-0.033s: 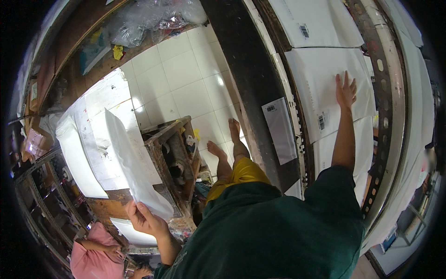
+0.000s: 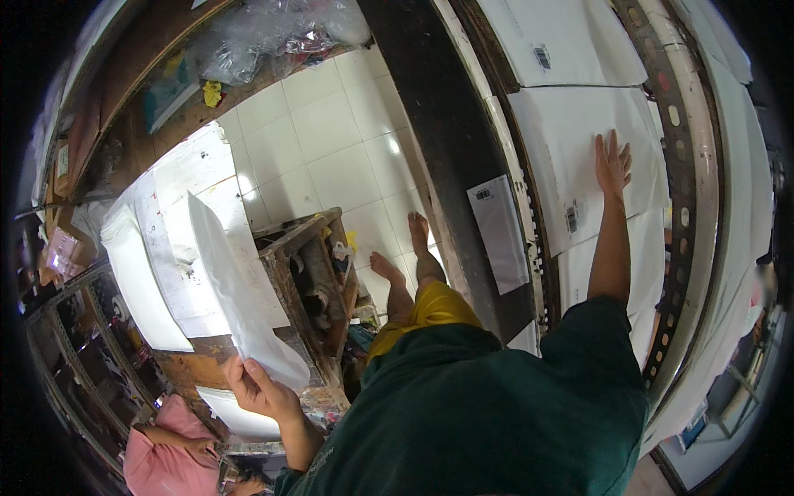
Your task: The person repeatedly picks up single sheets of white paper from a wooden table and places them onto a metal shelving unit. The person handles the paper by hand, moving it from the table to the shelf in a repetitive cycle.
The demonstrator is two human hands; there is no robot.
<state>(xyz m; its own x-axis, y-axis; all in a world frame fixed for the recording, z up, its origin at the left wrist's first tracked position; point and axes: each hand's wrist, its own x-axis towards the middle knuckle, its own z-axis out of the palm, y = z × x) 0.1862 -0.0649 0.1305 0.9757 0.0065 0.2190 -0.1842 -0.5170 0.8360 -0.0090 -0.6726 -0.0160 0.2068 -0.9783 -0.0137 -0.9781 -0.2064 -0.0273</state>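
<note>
My left hand (image 2: 263, 388) pinches the near edge of a thin, slightly translucent white sheet (image 2: 240, 289) between thumb and fingers. The sheet slants up and away over a paint-stained worktable (image 2: 207, 369). A stack of white sheets (image 2: 142, 281) lies at the table's left side, beside a bright, marked white board (image 2: 219, 219). Off to the right, my right hand (image 2: 612, 169) is stretched out with fingers spread. Under it is a flat white sheet with a barcode label (image 2: 550, 157) on a rack; whether the palm touches it I cannot tell.
Between table and rack runs a tiled floor (image 2: 331, 132), with a dark beam (image 2: 438, 124) along the rack. A worn wooden stand (image 2: 310, 264) adjoins the table. Clear plastic wrapping (image 2: 281, 37) lies at the back. A person in pink (image 2: 174, 446) is at lower left.
My right hand has shifted very slightly down and to the left over the white sheet. The left hand and its sheet look almost the same.
</note>
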